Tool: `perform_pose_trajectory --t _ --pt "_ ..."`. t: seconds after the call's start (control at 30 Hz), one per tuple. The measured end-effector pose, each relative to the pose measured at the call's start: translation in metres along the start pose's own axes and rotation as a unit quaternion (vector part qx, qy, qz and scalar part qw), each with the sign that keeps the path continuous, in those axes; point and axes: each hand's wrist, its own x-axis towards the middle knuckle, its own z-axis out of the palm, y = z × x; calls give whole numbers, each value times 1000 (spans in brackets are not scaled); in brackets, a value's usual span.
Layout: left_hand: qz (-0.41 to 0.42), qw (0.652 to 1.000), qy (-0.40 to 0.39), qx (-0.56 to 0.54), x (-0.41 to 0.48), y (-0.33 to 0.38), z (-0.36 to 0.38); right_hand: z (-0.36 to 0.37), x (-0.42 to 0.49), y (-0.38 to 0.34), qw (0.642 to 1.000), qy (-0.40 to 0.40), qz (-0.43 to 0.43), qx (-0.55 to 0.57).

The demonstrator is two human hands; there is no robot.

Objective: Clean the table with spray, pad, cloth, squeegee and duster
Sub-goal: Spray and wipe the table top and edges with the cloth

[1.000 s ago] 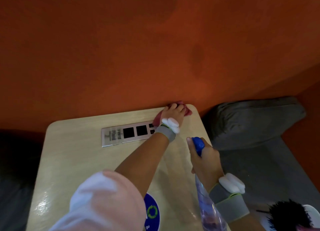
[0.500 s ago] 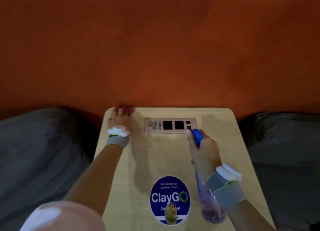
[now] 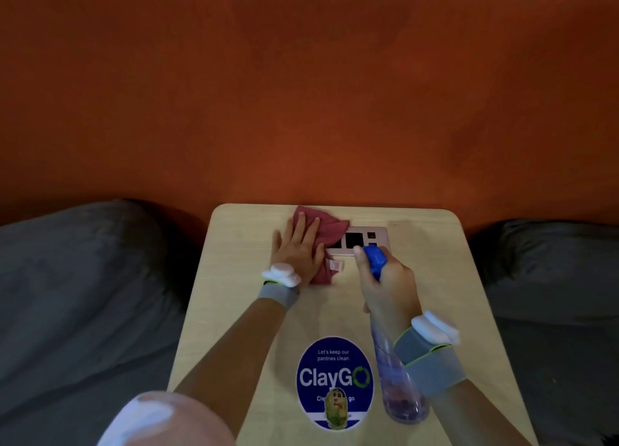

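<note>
Cloth (image 3: 330, 227), probably limp, lay pressed under the left hand's (image 3: 296, 256) straight fingers (image 3: 300, 226) on the far counter (image 3: 234, 311). Right hand (image 3: 392, 284) clasped the spray bottle (image 3: 398, 385).

Dim indoor view with a warm, muddy colour cast. The pale wooden tabletop (image 3: 435, 278) is the brightest area, lit softly from above, with no hard glare. Behind it the orange wall (image 3: 301, 93) is unevenly lit and mottled with darker patches. The dark grey cushioned seats (image 3: 83, 295) on both sides sink into shadow, deepest beside the table's left edge. The clear plastic spray bottle with a blue head (image 3: 398, 378) shows faint highlights at its base. Large lettering on the round blue sticker (image 3: 335, 375) is readable; the rest looks slightly soft. The pale pink sleeve (image 3: 160, 419) at the bottom edge is blurred. Wide-angle distortion splays the table's sides outward.
</note>
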Motion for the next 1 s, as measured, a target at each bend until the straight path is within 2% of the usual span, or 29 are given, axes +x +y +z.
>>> perform_pose_trajectory --t 0.13,0.3,0.4,0.47,0.53,0.57,0.63,0.73,0.83,1.0 --pt "-16 998 54 36 7 -26 1 -1 1 6 1000 -1 11 0" --pt "-93 991 95 17 9 -90 -17 -9 -1 9 1000 14 13 8" --pt "-155 977 145 -18 -5 -122 -24 -12 -5 10 1000 21 16 12" --pt "-241 954 152 -95 -14 -131 -32 -16 -8 10 999 30 22 17" --pt "-395 895 107 -175 -20 -138 -45 -21 -12 11 999 39 26 23" --pt "-429 881 97 -177 -24 -141 -49 -25 -15 11 998 44 27 26" --pt "-393 900 133 -134 -31 -146 -45 -31 -21 11 998 48 25 32" --pt "-254 945 195 -67 -54 -128 -26 -49 -39 18 996 74 35 41" --pt "-182 971 152 -22 -78 -103 -3 -63 -60 26 992 108 34 56" --pt "-109 988 103 36 -106 -59 19 -81 -89 33 986 136 39 88"
